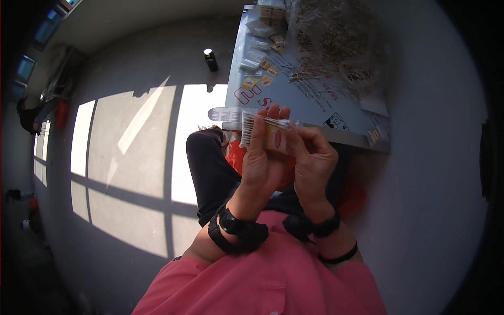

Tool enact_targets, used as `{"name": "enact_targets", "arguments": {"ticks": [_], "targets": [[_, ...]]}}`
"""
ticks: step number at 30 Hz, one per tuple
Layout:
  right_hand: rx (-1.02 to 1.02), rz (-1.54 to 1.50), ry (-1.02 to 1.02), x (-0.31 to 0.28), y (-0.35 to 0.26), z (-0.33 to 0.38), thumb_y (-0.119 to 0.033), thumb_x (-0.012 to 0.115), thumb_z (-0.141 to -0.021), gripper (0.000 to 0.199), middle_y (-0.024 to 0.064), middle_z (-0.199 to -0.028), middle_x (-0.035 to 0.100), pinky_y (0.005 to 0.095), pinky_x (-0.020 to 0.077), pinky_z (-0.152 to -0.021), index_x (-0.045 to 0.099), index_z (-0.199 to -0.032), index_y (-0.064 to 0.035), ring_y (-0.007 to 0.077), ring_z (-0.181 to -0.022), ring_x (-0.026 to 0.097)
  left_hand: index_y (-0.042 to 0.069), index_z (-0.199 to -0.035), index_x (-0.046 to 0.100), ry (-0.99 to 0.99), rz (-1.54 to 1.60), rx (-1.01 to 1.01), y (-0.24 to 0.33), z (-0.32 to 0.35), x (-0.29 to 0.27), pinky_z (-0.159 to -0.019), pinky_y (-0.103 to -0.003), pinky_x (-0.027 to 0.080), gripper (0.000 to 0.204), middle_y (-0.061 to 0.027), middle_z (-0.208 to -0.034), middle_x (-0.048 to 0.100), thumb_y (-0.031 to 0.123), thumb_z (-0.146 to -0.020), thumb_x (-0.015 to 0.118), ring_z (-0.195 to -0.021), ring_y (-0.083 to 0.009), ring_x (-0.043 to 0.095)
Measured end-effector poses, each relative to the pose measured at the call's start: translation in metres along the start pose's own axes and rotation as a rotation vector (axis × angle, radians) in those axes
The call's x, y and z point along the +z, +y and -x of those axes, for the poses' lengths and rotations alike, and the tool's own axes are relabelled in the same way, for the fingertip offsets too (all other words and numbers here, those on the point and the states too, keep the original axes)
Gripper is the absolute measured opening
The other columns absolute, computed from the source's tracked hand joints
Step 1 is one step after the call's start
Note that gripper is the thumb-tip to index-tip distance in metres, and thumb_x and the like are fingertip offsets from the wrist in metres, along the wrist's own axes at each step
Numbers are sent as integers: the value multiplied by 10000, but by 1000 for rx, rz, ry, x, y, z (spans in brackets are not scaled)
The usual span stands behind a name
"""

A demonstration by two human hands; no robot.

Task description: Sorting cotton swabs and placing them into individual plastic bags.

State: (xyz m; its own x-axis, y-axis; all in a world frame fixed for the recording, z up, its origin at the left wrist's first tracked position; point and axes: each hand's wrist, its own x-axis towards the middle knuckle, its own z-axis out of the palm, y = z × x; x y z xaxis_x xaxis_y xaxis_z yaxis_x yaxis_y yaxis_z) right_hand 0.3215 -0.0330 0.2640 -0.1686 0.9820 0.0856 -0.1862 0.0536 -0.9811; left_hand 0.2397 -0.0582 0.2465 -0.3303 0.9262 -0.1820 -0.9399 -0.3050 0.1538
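Just off the near edge of the table, my left hand (261, 167) grips a clear pack of cotton swabs (247, 130). White swab tips line its left side, and a yellow card (276, 139) with a red mark shows through at the right. A clear printed flap (224, 114) sticks out to the left of the pack. My right hand (315, 164) is closed, thumb and forefinger pinching the pack's right end. What exactly lies between those fingertips is partly hidden.
On the table (310, 113) lie several yellow cards (266, 73) and clear small bags (253, 60). Loose swabs (310, 79) spill near a big plastic bag of swabs (341, 42). A black bottle (210, 60) stands on the floor. Red plastic (234, 157) hangs by my knees.
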Motion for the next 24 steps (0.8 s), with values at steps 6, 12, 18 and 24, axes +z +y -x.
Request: {"name": "enact_targets", "arguments": {"ticks": [6, 12, 18, 24], "targets": [[-191, 204, 62, 7, 0, -4, -92, 721, -898, 111, 11, -856, 631, 220, 491, -741, 649, -908, -8, 69, -806, 584, 115, -1260, 549, -30, 36, 16, -3, 0, 5, -1101, -410, 403, 326, -34, -1322, 568, 308, -998, 570, -1312, -220, 467], [-93, 83, -2, 13, -13, -6, -100, 697, -926, 129, 0, -918, 655, 191, 487, -779, 652, -1001, -4, 38, -854, 577, 118, -1232, 573, -1, 38, 38, 2, -4, 6, -1097, -393, 412, 302, -33, -1309, 581, 301, -992, 584, -1284, -209, 490], [-175, 79, -13, 16, -11, -14, -101, 705, -919, 123, 11, -922, 664, 193, 496, -760, 659, -983, -7, 42, -841, 585, 91, -1330, 545, 17, 86, 28, 1, -4, 6, -1095, -383, 432, 412, -65, -1295, 581, 318, -989, 586, -1234, -200, 528], [-217, 131, 40, 25, -8, -17, -99, 696, -926, 104, 20, -900, 668, 193, 500, -732, 660, -944, -3, 48, -816, 588, 75, -1317, 553, 2, 22, 107, 0, -5, 15, -1074, -368, 446, 397, -67, -1301, 583, 297, -989, 589, -1221, -196, 538]]}}
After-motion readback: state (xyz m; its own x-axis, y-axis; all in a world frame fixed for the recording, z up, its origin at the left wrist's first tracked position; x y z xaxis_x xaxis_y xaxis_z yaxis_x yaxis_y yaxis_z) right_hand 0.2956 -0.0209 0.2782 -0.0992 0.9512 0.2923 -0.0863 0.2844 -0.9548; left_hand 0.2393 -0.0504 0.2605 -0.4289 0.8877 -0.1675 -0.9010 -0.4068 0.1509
